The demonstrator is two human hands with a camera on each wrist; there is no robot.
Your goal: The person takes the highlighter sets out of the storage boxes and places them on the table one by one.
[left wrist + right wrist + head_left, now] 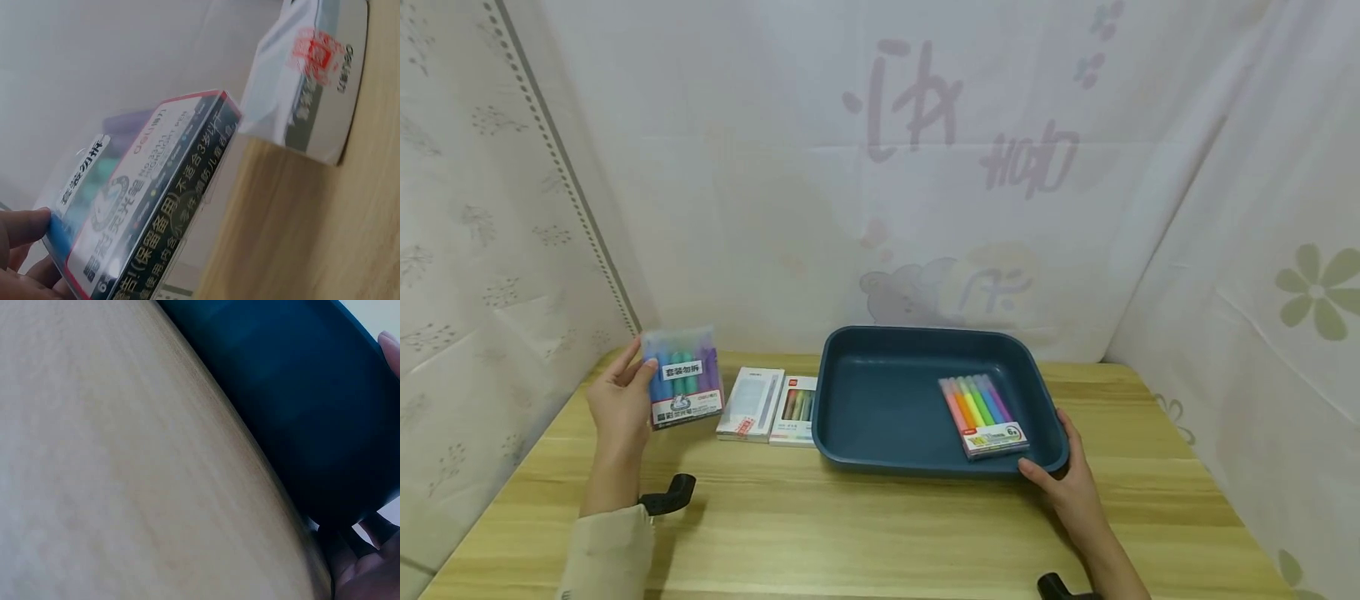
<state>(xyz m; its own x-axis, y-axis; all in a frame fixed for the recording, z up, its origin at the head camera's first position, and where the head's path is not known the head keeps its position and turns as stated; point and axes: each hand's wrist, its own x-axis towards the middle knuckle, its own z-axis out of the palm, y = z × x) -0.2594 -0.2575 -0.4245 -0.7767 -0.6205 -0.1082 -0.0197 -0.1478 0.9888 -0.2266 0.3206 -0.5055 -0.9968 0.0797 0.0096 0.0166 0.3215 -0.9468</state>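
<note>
A pale printed cloth backdrop (pixel 760 167) rises at 12 o'clock behind a wood-grain table (pixel 820 533), on a clock face centred on a dark blue tray (pixel 880 408) and read from the wearer's side. The person's right hand (pixel 1073 483) grips the tray at its 4 o'clock corner, thumb at the rim and fingers curled against the outer wall and lower edge. Out at 9 o'clock, the left hand (pixel 622 402) pinches a clear-cased highlighter pack (pixel 691 382) by its 9 o'clock edge, thumb across the front, fingers narrowed to the case's thickness. Blue, green and purple pens show above a printed base panel; the pack tilts slightly and appears held off the table. It should prove light, its smooth case slippery and perhaps apt to crack under a hard squeeze; a flat grip on the side edges, or on the stiffer-looking base, seems soundest. Inside the tray, toward 4 o'clock, lies a rainbow marker pack (pixel 983 417), near the right hand but apart from it. At 9 o'clock, between the left hand and the tray, a white box (pixel 750 404) lies flat, with a slimmer carton (pixel 793 412) just beside it, partly hidden by the tray's rim.
</note>
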